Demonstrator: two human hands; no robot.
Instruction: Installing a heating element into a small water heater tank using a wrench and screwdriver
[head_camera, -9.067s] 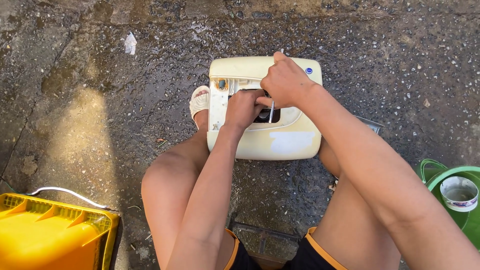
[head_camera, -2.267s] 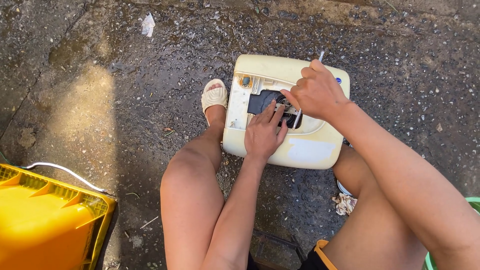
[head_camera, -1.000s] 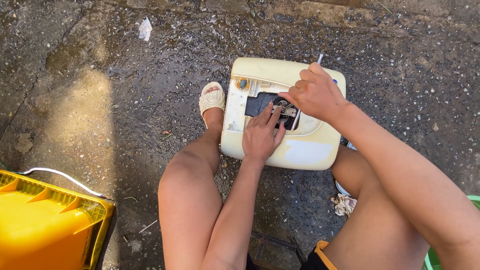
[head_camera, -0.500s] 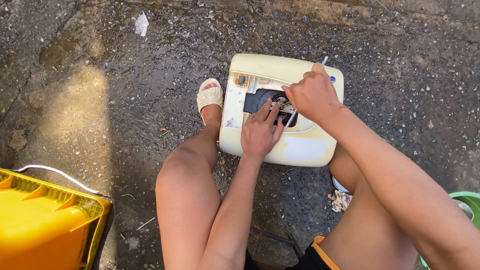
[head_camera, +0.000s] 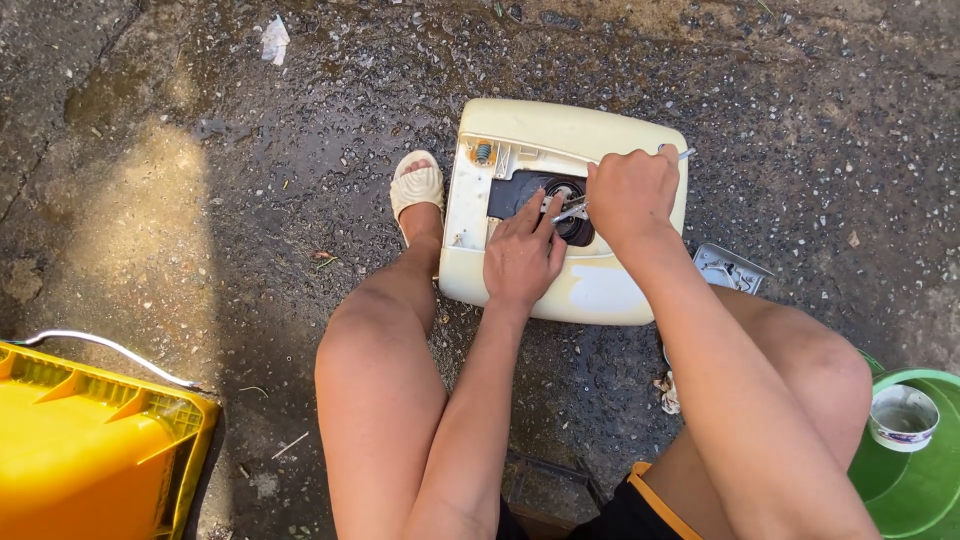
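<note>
Right hand (head_camera: 632, 192) fisted around a thin metal tool (head_camera: 572, 210), tip in the dark opening of the cream casing (head_camera: 590, 290) on wet ground. Left hand (head_camera: 522, 258) flat, fingers spread, bracing. Risk: tool slips, jabs left fingers.

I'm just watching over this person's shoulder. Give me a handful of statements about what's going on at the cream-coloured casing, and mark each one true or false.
1. The cream casing lies on rough wet ground. True.
2. The left hand rests on the casing by its dark opening. True.
3. The right hand is empty. False: it grips a thin metal tool whose tip points into the opening.
4. The yellow crate sits on top of the casing. False: it stands apart, at the lower left.
5. A green basin at the lower right holds a small cup. True.
</note>
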